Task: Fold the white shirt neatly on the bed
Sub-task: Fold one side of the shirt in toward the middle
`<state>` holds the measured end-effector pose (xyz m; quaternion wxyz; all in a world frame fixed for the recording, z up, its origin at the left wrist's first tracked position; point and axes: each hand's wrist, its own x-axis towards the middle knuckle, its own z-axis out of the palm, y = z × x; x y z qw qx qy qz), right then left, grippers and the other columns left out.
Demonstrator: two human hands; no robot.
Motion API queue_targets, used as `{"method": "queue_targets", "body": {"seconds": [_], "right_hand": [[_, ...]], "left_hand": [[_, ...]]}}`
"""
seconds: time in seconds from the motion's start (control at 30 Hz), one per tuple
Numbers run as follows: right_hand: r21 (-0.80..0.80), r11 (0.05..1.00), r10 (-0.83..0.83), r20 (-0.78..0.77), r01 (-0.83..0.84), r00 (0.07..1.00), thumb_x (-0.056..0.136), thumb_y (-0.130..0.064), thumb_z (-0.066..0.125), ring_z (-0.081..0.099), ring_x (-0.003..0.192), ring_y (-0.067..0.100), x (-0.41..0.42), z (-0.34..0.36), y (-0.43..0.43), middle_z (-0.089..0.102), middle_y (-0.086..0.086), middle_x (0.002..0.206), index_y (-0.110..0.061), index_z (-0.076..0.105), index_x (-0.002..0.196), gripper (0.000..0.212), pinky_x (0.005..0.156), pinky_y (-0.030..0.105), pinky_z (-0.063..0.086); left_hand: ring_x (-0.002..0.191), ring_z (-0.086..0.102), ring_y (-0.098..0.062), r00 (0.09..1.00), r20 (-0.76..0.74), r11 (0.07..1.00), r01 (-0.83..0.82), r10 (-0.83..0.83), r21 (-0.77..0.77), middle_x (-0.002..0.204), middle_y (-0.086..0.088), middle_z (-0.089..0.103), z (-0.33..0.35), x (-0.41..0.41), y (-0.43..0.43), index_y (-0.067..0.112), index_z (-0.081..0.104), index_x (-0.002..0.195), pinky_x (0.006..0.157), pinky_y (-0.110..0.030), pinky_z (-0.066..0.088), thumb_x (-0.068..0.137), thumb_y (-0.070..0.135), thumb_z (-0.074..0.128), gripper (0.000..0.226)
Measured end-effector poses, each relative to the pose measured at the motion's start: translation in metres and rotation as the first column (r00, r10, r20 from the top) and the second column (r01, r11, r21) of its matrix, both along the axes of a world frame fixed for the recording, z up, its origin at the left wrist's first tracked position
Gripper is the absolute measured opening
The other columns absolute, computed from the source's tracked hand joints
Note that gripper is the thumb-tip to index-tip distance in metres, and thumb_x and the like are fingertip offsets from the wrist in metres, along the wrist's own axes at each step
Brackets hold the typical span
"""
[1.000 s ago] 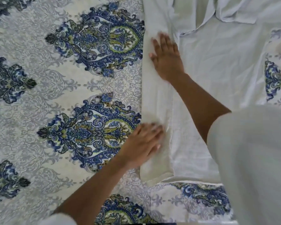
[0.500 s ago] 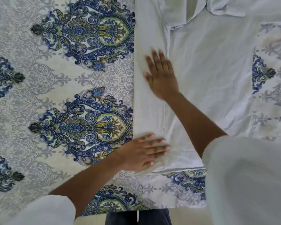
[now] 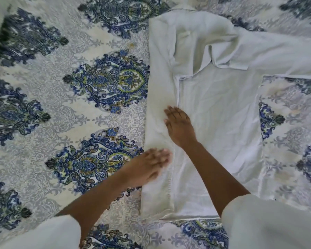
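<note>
The white shirt point(image 3: 219, 108) lies spread on the bed, its left side folded inward as a long strip. A sleeve stretches away to the upper right and the collar area is rumpled at the top. My right hand point(image 3: 179, 125) lies flat, fingers straight, on the folded strip near its inner edge. My left hand point(image 3: 147, 167) is blurred with motion and rests with straight fingers on the strip's lower part, close to the shirt's left edge.
The bed cover point(image 3: 79, 108) has a white, blue and green paisley print and surrounds the shirt on all sides. A dark gap shows at the far left edge. My white sleeves fill the lower corners.
My right hand has slid down the folded strip toward me. My left hand stays on the lower strip, moving slightly. The view has pulled back, showing the collar and sleeve.
</note>
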<state>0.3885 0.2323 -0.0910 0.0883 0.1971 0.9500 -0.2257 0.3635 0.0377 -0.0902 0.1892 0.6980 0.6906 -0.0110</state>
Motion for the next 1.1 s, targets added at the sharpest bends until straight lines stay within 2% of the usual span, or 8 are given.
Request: {"method": "queue_targets", "body": {"seconds": [0.13, 0.2, 0.37, 0.53, 0.77, 0.9, 1.0, 1.1], "right_hand": [[0.001, 0.999, -0.037, -0.113, 0.037, 0.993, 0.099, -0.021, 0.035, 0.028, 0.141, 0.025, -0.022, -0.003, 0.016, 0.038, 0.007, 0.149, -0.012, 0.043, 0.139, 0.042, 0.114, 0.038, 0.021], [0.002, 0.999, -0.05, -0.118, 0.051, 0.992, 0.097, -0.021, 0.032, 0.028, 0.141, 0.027, -0.029, -0.011, 0.018, 0.038, 0.011, 0.149, -0.01, 0.044, 0.138, 0.044, 0.116, 0.041, 0.021], [0.044, 0.984, -0.163, -0.142, 0.17, 0.976, 0.092, -0.027, 0.021, 0.036, 0.136, 0.035, -0.037, -0.026, -0.006, 0.042, 0.021, 0.143, -0.001, 0.049, 0.132, 0.055, 0.114, 0.045, 0.024], [0.25, 0.934, -0.23, -0.13, 0.257, 0.964, 0.092, -0.037, 0.035, 0.041, 0.133, 0.037, -0.053, -0.041, -0.027, 0.044, 0.025, 0.141, 0.002, 0.046, 0.134, 0.058, 0.109, 0.047, 0.03], [0.313, 0.904, -0.246, -0.174, 0.29, 0.954, 0.094, -0.045, 0.035, 0.025, 0.142, 0.031, -0.052, -0.057, -0.027, 0.029, 0.019, 0.152, -0.006, 0.034, 0.144, 0.063, 0.116, 0.043, 0.019], [0.259, 0.916, -0.25, -0.232, 0.307, 0.94, 0.094, -0.042, 0.035, 0.037, 0.134, 0.028, -0.056, -0.048, -0.021, 0.044, 0.015, 0.143, -0.009, 0.045, 0.137, 0.055, 0.111, 0.043, 0.031], [0.015, 0.898, -0.393, -0.424, 0.44, 0.816, 0.094, -0.03, 0.034, 0.046, 0.107, 0.022, -0.066, -0.03, 0.016, 0.061, 0.012, 0.117, -0.005, 0.058, 0.117, 0.041, 0.096, 0.036, 0.043], [-0.133, 0.783, -0.57, -0.545, 0.608, 0.615, 0.086, -0.015, 0.037, 0.052, 0.094, 0.031, -0.078, -0.012, 0.075, 0.061, 0.015, 0.1, 0.0, 0.06, 0.098, 0.03, 0.088, 0.023, 0.031]], "left_hand": [[0.143, -0.014, -0.021, 0.968, -0.08, 0.963, -0.244, 0.236, -0.118, 0.155, -0.005, -0.014, -0.008, -0.051, 0.033, 0.017, -0.012, 0.146, 0.116, -0.035, -0.009, 0.091, 0.047, -0.001, 0.063], [0.142, -0.02, -0.018, 0.949, -0.123, 0.951, -0.3, 0.289, -0.075, 0.155, -0.004, -0.018, -0.016, -0.077, 0.05, 0.017, -0.018, 0.144, 0.117, -0.035, -0.011, 0.092, 0.047, -0.005, 0.062], [0.145, -0.011, -0.018, 0.93, -0.241, 0.957, -0.289, 0.279, -0.009, 0.158, -0.005, -0.011, -0.03, -0.152, 0.098, 0.012, -0.009, 0.148, 0.115, -0.035, -0.011, 0.089, 0.048, -0.009, 0.069], [0.146, -0.006, -0.017, 0.925, -0.269, 0.962, -0.267, 0.27, 0.047, 0.159, -0.002, -0.006, -0.035, -0.211, 0.148, 0.015, -0.004, 0.15, 0.117, -0.039, -0.005, 0.088, 0.053, -0.006, 0.073], [0.146, -0.008, -0.016, 0.846, -0.255, 0.879, -0.474, 0.469, 0.045, 0.159, 0.003, -0.009, -0.039, -0.26, 0.198, 0.02, -0.007, 0.15, 0.115, -0.044, -0.007, 0.099, 0.048, 0.013, 0.061], [0.145, -0.013, -0.017, 0.791, -0.256, 0.81, -0.585, 0.556, -0.046, 0.158, 0.004, -0.013, -0.026, -0.266, 0.214, 0.018, -0.008, 0.15, 0.114, -0.047, -0.012, 0.1, 0.043, 0.012, 0.059], [0.147, 0.003, -0.019, 0.717, -0.115, 0.726, -0.672, 0.687, 0.147, 0.158, -0.004, 0.01, -0.012, -0.245, 0.221, 0.009, 0.013, 0.149, 0.117, -0.045, -0.003, 0.101, 0.031, 0.023, 0.055], [0.132, 0.039, -0.03, 0.731, 0.128, 0.643, -0.659, 0.671, 0.39, 0.139, -0.016, 0.047, -0.002, -0.229, 0.224, 0.001, 0.046, 0.133, 0.109, -0.043, 0.026, 0.095, 0.02, 0.032, 0.045]]}}
